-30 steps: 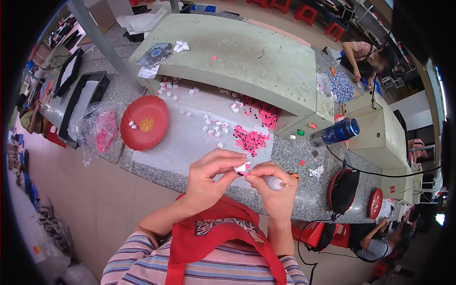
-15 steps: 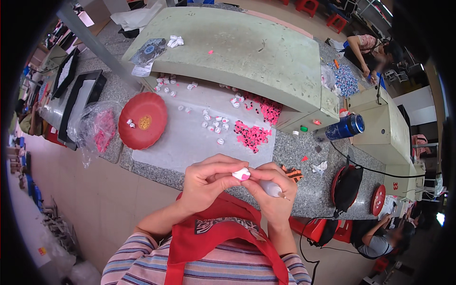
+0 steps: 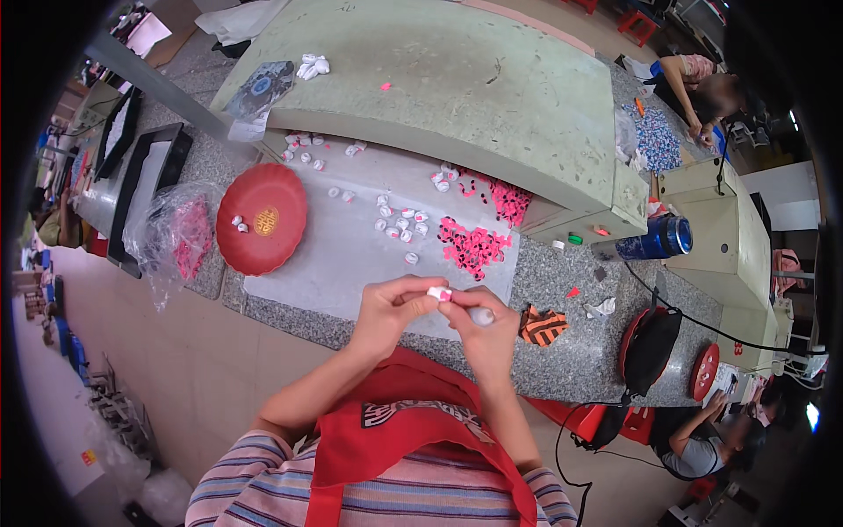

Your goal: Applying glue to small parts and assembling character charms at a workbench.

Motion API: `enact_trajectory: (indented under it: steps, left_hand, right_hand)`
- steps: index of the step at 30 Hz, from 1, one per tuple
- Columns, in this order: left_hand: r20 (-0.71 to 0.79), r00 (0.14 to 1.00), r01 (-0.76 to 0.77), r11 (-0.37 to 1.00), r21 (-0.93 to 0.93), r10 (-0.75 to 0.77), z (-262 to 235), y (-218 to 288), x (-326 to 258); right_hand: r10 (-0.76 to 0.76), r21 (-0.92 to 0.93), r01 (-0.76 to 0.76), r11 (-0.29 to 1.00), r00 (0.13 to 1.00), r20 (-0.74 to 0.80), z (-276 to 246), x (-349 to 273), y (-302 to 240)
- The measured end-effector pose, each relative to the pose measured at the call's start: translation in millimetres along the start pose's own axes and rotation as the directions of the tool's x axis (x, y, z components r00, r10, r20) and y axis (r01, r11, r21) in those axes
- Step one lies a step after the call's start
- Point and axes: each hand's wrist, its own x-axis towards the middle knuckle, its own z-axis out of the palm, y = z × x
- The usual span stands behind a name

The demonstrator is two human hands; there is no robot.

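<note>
White-and-pink piece (image 3: 439, 294) — pinched by left hand (image 3: 384, 314) and right hand (image 3: 488, 341).
Now nearer pink pile (image 3: 474, 246), one o'clock — handling seemingly unfinished.

R of fingers (image 3: 406, 287), nearby: orange/blk striped cloth (image 3: 543, 326). Farther R: blk fabric pouch (image 3: 652, 356). Up-R: dk-blue cylindrical bottle (image 3: 657, 239); farther up-R, person in pink top (image 3: 688, 95). Well above fingers: pale-green boxy hood (image 3: 439, 97). Far up-L: long blk rect. tray (image 3: 174, 158) w/ white liner.

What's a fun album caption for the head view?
Left hand and right hand pinch a white-and-pink piece, red scalloped dish at left.
</note>
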Motion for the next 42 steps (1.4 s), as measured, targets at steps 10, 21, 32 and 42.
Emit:
enact_trajectory:
  steps: [10,21,32,42]
  left_hand:
    - [-0.123,0.990,0.041,0.986,-0.160,-0.061,-12,-17,0]
    - [-0.083,0.977,0.152,0.909,-0.388,-0.199,-19,4,-16]
    - [-0.397,0.918,0.003,0.999,-0.032,-0.015,-107,-40,3]
    - [-0.233,0.798,0.092,0.270,0.959,0.556,-159,-71,100]
  right_hand:
    - [0.216,0.116,-0.218,0.969,0.976,0.028,7,9,15]
    - [0.171,-0.022,-0.170,0.985,0.977,0.127,12,2,-1]
    - [0.375,0.061,-0.389,0.919,0.912,0.164,53,15,73]
    - [0.379,0.006,-0.379,0.925,0.925,0.000,3,34,76]
